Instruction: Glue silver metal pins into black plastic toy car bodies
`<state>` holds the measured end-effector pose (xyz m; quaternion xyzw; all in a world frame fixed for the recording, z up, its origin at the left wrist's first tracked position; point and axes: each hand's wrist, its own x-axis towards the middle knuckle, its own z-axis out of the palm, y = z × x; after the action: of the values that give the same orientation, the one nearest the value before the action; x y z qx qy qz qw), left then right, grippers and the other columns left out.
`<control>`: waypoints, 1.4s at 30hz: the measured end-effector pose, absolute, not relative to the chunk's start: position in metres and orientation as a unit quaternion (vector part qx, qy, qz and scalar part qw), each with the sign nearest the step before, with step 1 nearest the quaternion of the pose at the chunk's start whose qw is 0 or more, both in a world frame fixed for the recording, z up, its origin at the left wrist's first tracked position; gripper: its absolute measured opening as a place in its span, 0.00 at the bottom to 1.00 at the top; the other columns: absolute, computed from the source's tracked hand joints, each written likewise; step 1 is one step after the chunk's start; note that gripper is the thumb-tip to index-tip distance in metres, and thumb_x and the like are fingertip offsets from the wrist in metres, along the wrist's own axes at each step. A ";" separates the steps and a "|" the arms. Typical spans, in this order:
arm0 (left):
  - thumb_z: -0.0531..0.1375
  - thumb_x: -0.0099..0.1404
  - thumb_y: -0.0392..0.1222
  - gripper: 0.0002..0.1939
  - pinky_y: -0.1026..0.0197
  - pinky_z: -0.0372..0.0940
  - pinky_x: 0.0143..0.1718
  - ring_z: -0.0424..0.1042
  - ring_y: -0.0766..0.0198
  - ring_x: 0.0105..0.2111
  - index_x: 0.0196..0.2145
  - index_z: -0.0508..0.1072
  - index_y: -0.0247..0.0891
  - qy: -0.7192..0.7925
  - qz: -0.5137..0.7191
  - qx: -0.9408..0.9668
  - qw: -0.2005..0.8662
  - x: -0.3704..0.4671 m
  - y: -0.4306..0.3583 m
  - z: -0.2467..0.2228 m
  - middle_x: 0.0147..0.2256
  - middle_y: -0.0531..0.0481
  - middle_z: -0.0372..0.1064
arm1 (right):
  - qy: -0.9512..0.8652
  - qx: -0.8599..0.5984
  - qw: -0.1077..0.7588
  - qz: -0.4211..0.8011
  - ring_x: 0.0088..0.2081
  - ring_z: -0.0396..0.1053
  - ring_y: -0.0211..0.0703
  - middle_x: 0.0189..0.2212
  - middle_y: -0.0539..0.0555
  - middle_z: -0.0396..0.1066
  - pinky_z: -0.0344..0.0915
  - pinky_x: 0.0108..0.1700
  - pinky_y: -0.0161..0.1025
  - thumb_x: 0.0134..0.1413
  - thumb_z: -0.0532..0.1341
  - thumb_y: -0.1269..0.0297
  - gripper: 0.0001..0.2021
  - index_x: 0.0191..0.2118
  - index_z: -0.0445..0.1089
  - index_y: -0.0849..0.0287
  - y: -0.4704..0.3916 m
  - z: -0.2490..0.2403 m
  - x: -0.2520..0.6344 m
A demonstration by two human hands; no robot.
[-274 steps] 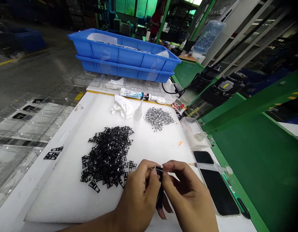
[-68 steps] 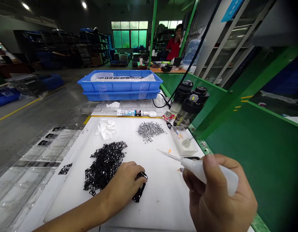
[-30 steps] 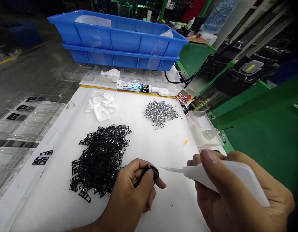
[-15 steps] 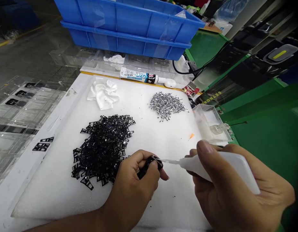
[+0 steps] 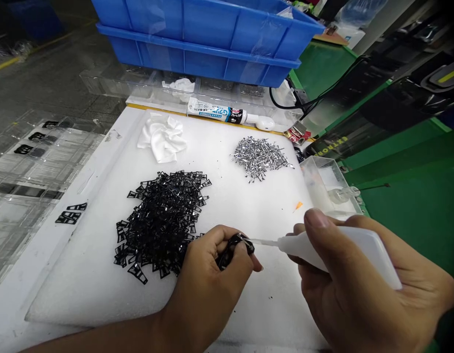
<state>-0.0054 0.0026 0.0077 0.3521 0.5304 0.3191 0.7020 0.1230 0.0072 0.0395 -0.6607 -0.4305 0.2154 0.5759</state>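
My left hand (image 5: 215,274) pinches a small glossy black part (image 5: 232,247) between thumb and fingers; much of it is hidden by them. Wrapped around a white squeeze bottle (image 5: 366,245) is my right hand (image 5: 359,289). The bottle lies tilted, its thin nozzle tip reaching the black part; I cannot tell whether they touch. Left of my left hand is a heap of small black frame-shaped pieces (image 5: 162,220). A pile of small shiny metal pieces (image 5: 261,158) sits farther back on the white mat (image 5: 101,289).
A crumpled white cloth (image 5: 162,137) lies at the back left, a glue tube (image 5: 215,112) along the rear edge. Blue bins (image 5: 197,49) stand behind. To the right is a clear plastic box (image 5: 324,189), with an orange tip (image 5: 298,206) nearby. Several clear trays (image 5: 31,171) are at left.
The view has shifted slightly, so most things appear a little to the right and higher. Both hands keep their hold, and the nozzle stays at the black part.
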 end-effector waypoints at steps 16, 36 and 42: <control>0.58 0.69 0.47 0.13 0.65 0.51 0.19 0.54 0.72 0.18 0.30 0.73 0.38 0.532 0.332 0.328 0.706 -0.007 0.003 0.004 0.18 0.58 0.59 | -0.478 -0.658 0.548 0.195 0.15 0.52 0.32 0.14 0.45 0.57 0.47 0.14 0.35 0.44 0.75 0.60 0.18 0.18 0.65 0.56 0.008 0.034 0.144; 0.57 0.70 0.49 0.14 0.65 0.48 0.19 0.51 0.72 0.18 0.31 0.73 0.39 0.520 0.337 0.291 0.729 -0.006 0.003 0.003 0.18 0.59 0.56 | -0.413 -0.682 0.559 0.229 0.20 0.65 0.36 0.21 0.50 0.68 0.46 0.17 0.34 0.42 0.75 0.58 0.18 0.19 0.67 0.60 0.005 0.038 0.127; 0.56 0.70 0.49 0.14 0.65 0.46 0.18 0.49 0.72 0.17 0.31 0.71 0.39 0.513 0.338 0.279 0.738 -0.004 0.005 0.003 0.17 0.59 0.54 | -0.292 -0.626 0.668 0.277 0.14 0.53 0.34 0.15 0.41 0.52 0.54 0.14 0.33 0.42 0.73 0.59 0.19 0.25 0.60 0.54 0.027 0.041 0.132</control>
<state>-0.0042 0.0046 0.0028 0.2792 0.5128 0.3382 0.7381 0.1318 0.0274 0.0412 -0.6264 -0.2924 0.2766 0.6675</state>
